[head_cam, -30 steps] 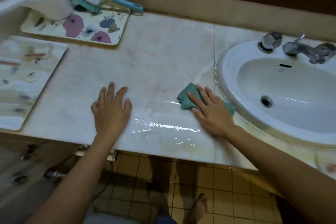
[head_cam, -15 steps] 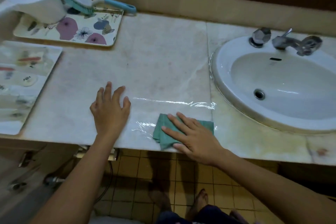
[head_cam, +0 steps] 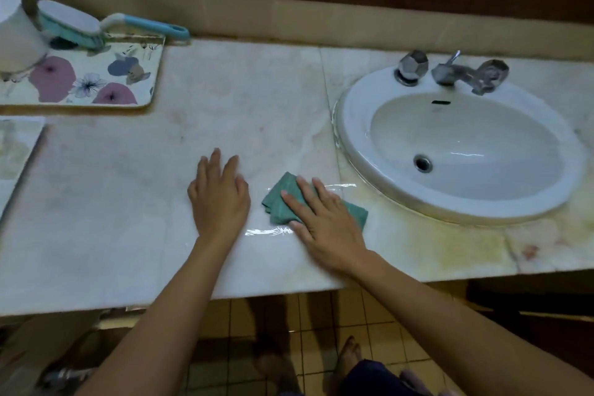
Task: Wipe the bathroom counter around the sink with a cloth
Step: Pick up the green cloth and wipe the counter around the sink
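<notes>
Both flat, fingers spread: right hand pressing folded green cloth left of white oval sink, left hand bracing; risking smearing water off the edge.

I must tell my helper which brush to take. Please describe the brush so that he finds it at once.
Start at the white sink and follow the counter to its far left corner, where a flowered tray lies. The scrub brush rests on the tray's back edge beside a white cup. Only it has a light blue handle.
</notes>
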`<state>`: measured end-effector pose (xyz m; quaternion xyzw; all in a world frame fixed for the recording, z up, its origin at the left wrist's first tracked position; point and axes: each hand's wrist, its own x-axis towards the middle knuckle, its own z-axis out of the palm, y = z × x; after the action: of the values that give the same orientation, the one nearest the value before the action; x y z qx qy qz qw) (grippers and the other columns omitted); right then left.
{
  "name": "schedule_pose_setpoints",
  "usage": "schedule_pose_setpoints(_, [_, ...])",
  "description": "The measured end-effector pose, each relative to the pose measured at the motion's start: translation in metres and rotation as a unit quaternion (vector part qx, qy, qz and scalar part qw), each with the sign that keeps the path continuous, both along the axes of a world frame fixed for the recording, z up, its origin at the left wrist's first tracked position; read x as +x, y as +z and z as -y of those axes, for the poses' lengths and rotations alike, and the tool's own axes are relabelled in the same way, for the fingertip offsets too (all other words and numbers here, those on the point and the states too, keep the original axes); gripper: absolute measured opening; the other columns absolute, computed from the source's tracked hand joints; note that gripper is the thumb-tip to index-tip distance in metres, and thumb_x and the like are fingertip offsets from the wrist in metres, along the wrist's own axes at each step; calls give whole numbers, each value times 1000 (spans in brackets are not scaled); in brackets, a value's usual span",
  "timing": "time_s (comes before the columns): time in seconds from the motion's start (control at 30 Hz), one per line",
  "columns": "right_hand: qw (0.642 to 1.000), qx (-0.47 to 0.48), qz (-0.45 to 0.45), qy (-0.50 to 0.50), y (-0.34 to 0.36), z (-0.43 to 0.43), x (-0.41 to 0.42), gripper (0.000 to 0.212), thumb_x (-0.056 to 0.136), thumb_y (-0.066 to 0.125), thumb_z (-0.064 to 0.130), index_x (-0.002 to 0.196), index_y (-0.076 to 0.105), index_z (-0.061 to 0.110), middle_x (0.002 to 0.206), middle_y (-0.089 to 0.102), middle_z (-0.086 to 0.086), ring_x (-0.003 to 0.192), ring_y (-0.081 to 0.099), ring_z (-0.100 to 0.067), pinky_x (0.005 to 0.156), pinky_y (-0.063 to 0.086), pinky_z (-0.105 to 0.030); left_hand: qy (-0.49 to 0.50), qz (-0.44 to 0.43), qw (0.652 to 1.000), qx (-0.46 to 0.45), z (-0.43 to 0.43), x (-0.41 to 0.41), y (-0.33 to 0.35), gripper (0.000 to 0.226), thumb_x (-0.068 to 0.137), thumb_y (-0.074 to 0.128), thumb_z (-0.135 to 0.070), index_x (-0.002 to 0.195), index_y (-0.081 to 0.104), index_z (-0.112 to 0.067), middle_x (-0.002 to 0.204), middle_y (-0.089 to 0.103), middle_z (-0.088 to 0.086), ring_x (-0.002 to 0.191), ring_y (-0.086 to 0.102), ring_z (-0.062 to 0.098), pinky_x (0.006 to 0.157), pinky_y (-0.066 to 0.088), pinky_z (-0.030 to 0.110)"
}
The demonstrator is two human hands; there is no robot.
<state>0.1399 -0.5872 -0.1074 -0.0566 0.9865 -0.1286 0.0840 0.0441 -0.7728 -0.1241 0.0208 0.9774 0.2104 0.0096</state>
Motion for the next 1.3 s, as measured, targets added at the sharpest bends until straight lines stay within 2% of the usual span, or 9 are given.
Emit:
schedule_pose_setpoints(0.1, [1000,-8,-4,-16,-7,8,-66,54,100,26,49,151,14,40,162,0,7,149,-3,-21,117,9,-41,6,-24,1000,-15,-2,-2,-4,43,99,37,-28,141,45,-22,158,29,5,146,21,28,110,24,49])
schedule_pose_setpoints(0.27, [999,5,-10,36,-6,6,-161,53,101,27,48,152,17,37,163,4,4,149,0,-22,117,9,-41,16,-40,998,-39,-6,-3,-5,41,95,41,-25,136,49,-20,154,35,7,142,27,30,104,30,50])
schedule_pose_setpoints(0.43, [999,19,-8,25,-8,-26,-186,53,101,25,49,152,16,38,162,3,5,149,1,-23,118,10,-42,16,-48,998,-46,-5,-4,-7,41,94,40,-27,133,50,-22,153,36,6,141,29,30,101,32,50])
schedule_pose_setpoints(0.73, [999,24,-9,-25,-4,-50,-61,53,101,26,48,152,13,40,162,-1,10,149,-3,-17,117,3,-37,7,-47,999,-25,-3,-3,-4,40,93,42,-26,132,51,-21,151,37,6,141,28,30,101,32,52])
schedule_pose_setpoints(0.9, [996,41,-1,-76,0,-86,27,58,97,15,54,152,6,40,161,-7,10,147,-11,-10,116,-1,-32,3,-50,999,9,-1,0,-5,39,93,45,-24,131,55,-20,152,38,7,142,29,30,105,31,52])
schedule_pose_setpoints(1.0, [993,45,2,-111,1,-105,69,57,97,14,54,151,0,41,160,-13,13,145,-19,-5,115,-3,-31,27,-5,999,19,-7,-3,1,42,92,45,-24,133,55,-20,156,32,5,146,21,28,110,25,51])
schedule_pose_setpoints(1.1, [988,48,8,-147,2,-123,101,59,95,10,56,151,0,41,159,-14,14,145,-20,-8,115,0,-33,51,53,995,70,-34,-3,20,38,89,47,-23,123,61,-18,154,30,7,145,17,28,111,23,50])
schedule_pose_setpoints(1.2, [979,48,15,-198,1,-143,130,60,94,8,58,150,-2,41,159,-14,15,146,-19,-10,116,3,-38,-36,45,991,122,-73,15,32,33,89,51,-20,118,65,-19,155,31,6,145,20,25,111,24,47])
schedule_pose_setpoints(1.3, [967,36,13,-250,-1,-153,142,61,93,8,57,151,2,38,160,-10,12,146,-17,-13,117,6,-41,-128,39,985,112,-92,32,23,37,88,53,-19,124,62,-22,156,31,4,144,21,23,110,25,46])
